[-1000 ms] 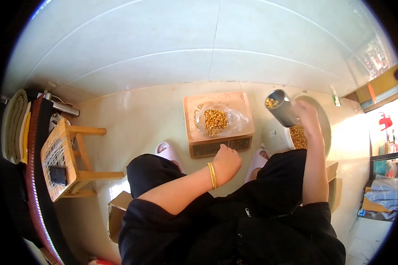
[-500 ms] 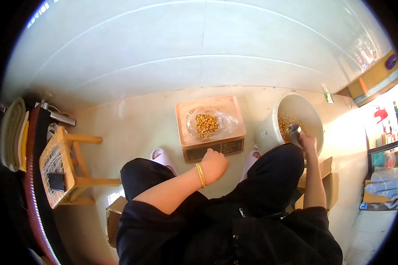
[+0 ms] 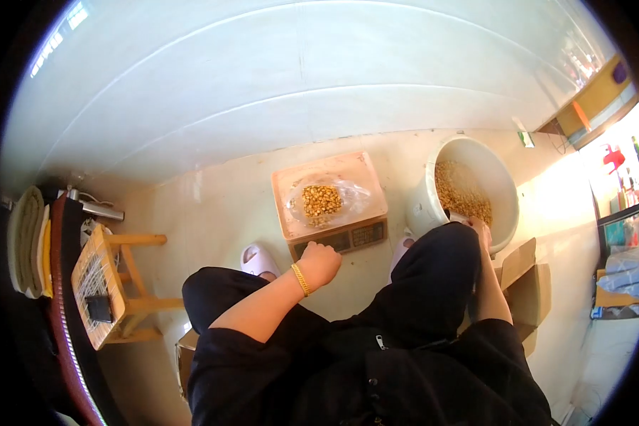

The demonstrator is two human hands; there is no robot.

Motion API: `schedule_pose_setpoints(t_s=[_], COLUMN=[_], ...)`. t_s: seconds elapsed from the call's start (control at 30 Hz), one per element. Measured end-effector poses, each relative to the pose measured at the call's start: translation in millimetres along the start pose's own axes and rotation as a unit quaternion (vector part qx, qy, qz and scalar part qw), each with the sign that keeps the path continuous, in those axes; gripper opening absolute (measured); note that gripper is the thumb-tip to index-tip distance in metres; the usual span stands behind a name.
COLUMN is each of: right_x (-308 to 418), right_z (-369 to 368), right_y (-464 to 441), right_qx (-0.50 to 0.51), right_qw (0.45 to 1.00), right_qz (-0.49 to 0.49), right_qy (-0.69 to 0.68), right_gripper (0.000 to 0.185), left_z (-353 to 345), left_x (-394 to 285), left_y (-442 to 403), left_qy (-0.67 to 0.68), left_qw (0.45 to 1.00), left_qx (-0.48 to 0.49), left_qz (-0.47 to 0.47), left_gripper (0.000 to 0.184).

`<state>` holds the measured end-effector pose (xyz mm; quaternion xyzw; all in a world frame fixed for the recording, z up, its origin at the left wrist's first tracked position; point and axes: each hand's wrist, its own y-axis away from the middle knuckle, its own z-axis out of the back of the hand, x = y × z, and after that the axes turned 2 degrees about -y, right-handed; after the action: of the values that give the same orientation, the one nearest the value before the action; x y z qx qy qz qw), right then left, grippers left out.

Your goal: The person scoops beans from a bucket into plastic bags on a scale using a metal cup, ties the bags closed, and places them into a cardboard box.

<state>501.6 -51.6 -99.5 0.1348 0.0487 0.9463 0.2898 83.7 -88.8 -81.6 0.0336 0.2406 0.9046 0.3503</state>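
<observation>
My right hand is down at the near rim of a pale bucket, closed on a metal scoop that my knee partly hides. Golden kernels that look like corn lie inside the bucket. Nearer the middle, my left hand, with a gold bracelet at the wrist, is curled into a loose fist in front of the scale. No object shows in it. The orange-pink digital scale carries a clear plastic bag with more kernels in it.
A wooden stool with a dark wallet-like item on it stands at left. Open cardboard boxes are beside my right leg and behind my left. A pale wall rises beyond the scale. Shelves with goods line the right side.
My right hand has lowered and turned the scoop, which was raised upright over the bucket, down toward its near rim. The left fist stays by the scale. The whole view has shifted slightly.
</observation>
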Motion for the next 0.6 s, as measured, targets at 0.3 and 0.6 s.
schedule_pose_setpoints(t_s=[0.3, 0.6], right_x=[-22.3, 45.0], right_z=[-0.9, 63.6], right_y=[-13.0, 5.1], right_qx=[0.014, 0.059], right_qw=[0.993, 0.910], right_qz=[0.051, -0.007], right_qy=[-0.110, -0.410], right_gripper=[0.031, 0.020], left_z=[0.1, 27.2], left_x=[6.6, 33.6], left_y=[-9.2, 3.7], left_qy=[0.004, 0.006], left_qw=[1.000, 0.977], left_qx=[-0.001, -0.195], left_qz=[-0.013, 0.088], left_gripper=[0.021, 0.025])
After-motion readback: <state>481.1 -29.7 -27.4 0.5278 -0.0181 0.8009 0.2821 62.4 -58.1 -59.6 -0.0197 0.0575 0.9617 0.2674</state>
